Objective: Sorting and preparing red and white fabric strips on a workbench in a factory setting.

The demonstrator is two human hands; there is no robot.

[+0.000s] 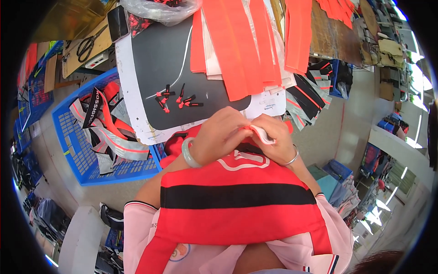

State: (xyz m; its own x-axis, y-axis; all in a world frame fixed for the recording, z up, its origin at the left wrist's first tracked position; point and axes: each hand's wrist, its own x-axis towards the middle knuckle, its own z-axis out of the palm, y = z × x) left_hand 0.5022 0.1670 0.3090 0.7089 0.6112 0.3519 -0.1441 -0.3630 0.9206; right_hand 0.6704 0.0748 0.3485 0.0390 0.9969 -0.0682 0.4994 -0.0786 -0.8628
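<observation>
I see both hands meeting over the red garment at picture centre: my left hand and right hand both pinch the white strip, which runs from 10 toward 4 o'clock between them, nearer the right.

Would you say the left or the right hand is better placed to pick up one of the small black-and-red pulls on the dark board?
Probably the left hand: it lies just below the pulls on the board, while the right hand pinches a white strip.
</observation>
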